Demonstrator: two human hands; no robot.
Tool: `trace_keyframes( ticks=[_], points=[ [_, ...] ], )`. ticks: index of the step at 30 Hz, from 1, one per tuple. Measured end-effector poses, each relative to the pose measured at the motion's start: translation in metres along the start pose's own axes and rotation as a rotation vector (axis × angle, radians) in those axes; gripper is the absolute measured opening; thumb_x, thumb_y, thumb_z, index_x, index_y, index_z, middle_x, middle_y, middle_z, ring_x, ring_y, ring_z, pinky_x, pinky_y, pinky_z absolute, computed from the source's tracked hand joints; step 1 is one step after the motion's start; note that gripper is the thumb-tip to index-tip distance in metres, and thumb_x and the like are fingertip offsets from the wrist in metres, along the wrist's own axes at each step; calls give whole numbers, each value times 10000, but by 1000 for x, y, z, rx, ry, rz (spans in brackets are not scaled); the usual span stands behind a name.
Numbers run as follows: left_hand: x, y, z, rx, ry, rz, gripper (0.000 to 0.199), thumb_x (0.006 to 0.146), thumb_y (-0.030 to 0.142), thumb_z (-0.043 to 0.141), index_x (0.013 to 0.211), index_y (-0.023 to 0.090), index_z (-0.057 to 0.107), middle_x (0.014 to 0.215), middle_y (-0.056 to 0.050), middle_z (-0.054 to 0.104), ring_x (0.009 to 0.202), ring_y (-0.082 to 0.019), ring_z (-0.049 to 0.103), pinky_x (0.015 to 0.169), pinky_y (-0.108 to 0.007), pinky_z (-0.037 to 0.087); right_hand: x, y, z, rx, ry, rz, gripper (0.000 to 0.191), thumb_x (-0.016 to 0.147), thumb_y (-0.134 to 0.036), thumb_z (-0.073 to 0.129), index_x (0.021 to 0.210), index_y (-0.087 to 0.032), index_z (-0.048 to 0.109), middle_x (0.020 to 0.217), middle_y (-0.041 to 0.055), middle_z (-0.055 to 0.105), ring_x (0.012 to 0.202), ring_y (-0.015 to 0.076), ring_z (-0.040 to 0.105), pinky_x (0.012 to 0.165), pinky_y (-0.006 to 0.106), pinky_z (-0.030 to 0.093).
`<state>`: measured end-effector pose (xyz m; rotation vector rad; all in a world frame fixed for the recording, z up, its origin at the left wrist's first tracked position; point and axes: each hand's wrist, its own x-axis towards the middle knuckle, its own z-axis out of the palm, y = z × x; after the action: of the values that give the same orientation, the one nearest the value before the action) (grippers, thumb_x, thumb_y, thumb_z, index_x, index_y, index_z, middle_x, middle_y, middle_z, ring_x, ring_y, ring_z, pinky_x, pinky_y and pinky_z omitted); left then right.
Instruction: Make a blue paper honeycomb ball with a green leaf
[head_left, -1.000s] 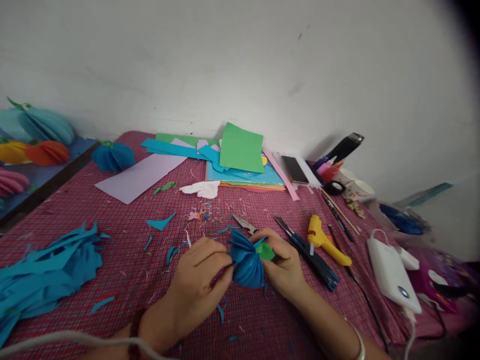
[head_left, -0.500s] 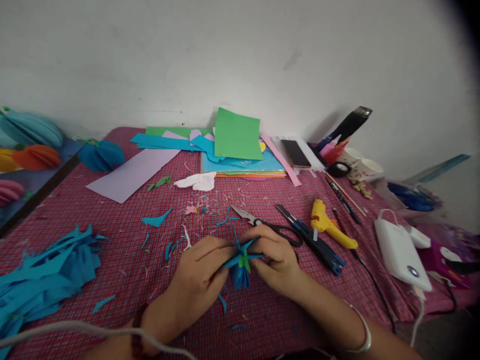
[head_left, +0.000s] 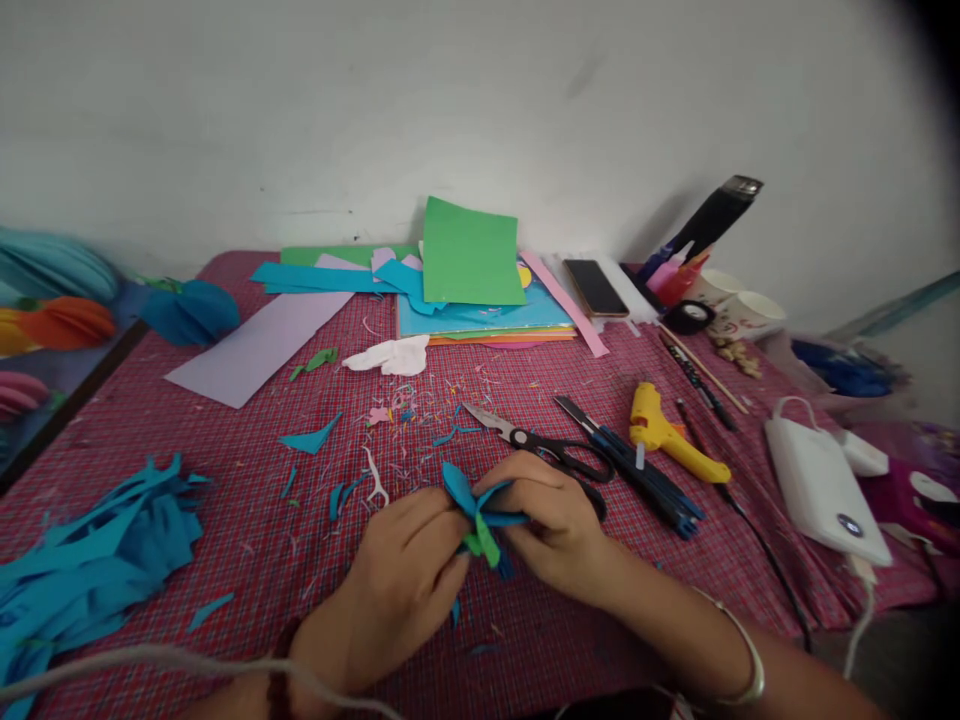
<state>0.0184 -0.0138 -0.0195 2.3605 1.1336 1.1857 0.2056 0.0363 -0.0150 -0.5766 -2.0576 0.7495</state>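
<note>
Between my two hands, above the front of the table, is a blue paper piece [head_left: 461,488] with petal-like flaps and a green strip [head_left: 484,540] at its middle. My left hand [head_left: 409,570] has its fingers closed on the left side of it. On the right side, my right hand [head_left: 559,525] pinches a blue flap between thumb and fingers. Black-handled scissors [head_left: 525,438] lie just beyond my right hand. Small blue offcuts and paper shreds are scattered on the cloth beyond my hands.
A pile of blue strips [head_left: 112,550] lies at left. Right of my hands are a cutter [head_left: 645,480], a yellow glue gun [head_left: 671,440] and a white power bank [head_left: 821,480]. Paper sheets [head_left: 472,250] and a phone [head_left: 595,287] lie at the back. A white cable [head_left: 187,655] crosses the lower left.
The blue piece has turned in my fingers: a broad flap now stands up at its left, and the green strip tilts. The view has shifted slightly.
</note>
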Motion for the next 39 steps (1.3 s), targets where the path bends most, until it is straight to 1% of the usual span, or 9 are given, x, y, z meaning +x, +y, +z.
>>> trace_keyframes(
  ticks=[3,7,9,12,18,24,29,34,39],
  points=[
    [2,4,-12,-79,61,-2,191,863,131,566,1046,184,561,939,-50,639,872,-178,600,752,-311,511,2,4,-1,213,98,212,170,890,-269,614,736,-201,638,769,33,658,715,152,615,654,290,524],
    [3,1,-26,-180,245,-101,99,890,122,482,888,196,548,828,-21,569,779,-151,569,659,-292,487,3,10,-3,344,168,398,279,822,-446,691,708,-193,665,760,42,646,738,175,611,714,325,534],
    [5,-2,-25,-167,327,-187,141,882,83,497,818,204,532,772,4,545,731,-132,553,640,-276,471,2,11,-3,376,171,446,300,784,-475,721,704,-191,665,765,41,640,744,180,606,732,332,536],
    [11,-5,-17,-143,361,-223,132,847,81,567,871,210,562,822,1,597,762,-132,589,667,-269,499,0,12,-3,393,155,471,287,762,-465,744,717,-192,670,799,47,648,766,184,607,755,336,535],
    [14,-5,-8,-64,309,-170,264,797,62,578,1017,206,601,917,-43,666,819,-169,636,711,-309,539,-1,13,-3,347,117,399,226,808,-400,714,722,-191,698,825,60,665,792,190,626,759,349,537],
    [13,-2,-8,-112,250,-107,191,785,8,567,827,191,599,769,-2,617,716,-129,594,638,-237,504,1,12,-2,258,129,275,187,854,-304,668,704,-193,654,800,48,668,748,166,630,658,295,522],
    [8,-5,-4,-50,89,-27,278,809,-20,493,924,191,631,807,-28,654,740,-164,608,658,-278,519,3,3,-2,47,55,78,128,859,-137,596,754,-204,623,816,40,679,751,157,639,679,293,522],
    [7,-8,-4,47,75,47,257,820,-14,447,877,183,602,765,-32,637,708,-181,601,629,-296,518,2,-3,0,-161,21,-39,200,827,-39,536,870,-206,636,883,46,671,807,158,626,705,293,526],
    [8,-7,-3,91,54,102,234,833,-11,442,795,190,555,661,-11,581,610,-164,549,560,-276,484,-3,-1,4,-211,-2,-72,202,845,-39,514,905,-195,629,914,57,677,829,173,614,730,316,514]
  ],
)
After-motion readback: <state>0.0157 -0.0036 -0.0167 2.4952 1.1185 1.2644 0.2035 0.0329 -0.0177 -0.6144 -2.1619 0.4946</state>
